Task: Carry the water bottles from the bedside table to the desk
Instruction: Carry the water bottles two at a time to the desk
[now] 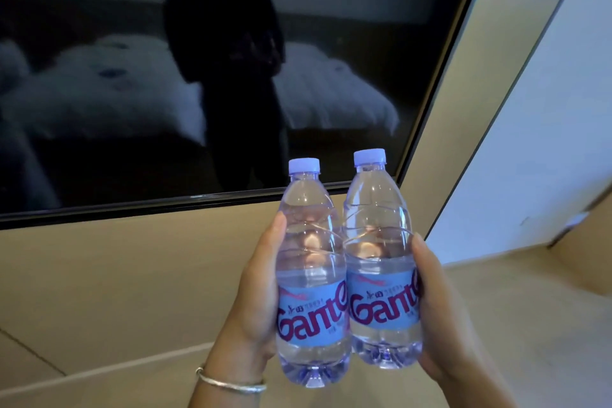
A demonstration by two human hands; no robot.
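Two clear water bottles with pale blue caps and blue labels are held upright side by side in front of me, touching each other. My left hand point(255, 295) grips the left bottle point(311, 275) around its middle, thumb up along its side. My right hand point(440, 311) grips the right bottle point(381, 262) the same way. A silver bangle sits on my left wrist. Neither bottle rests on any surface. No bedside table shows in the view.
A dark wall-mounted screen point(99, 142) fills the upper left and reflects a bed and a standing figure. Beige wall panelling point(116, 275) lies below it. A white wall or door point(546, 109) stands at the right, above a beige surface point(530, 308).
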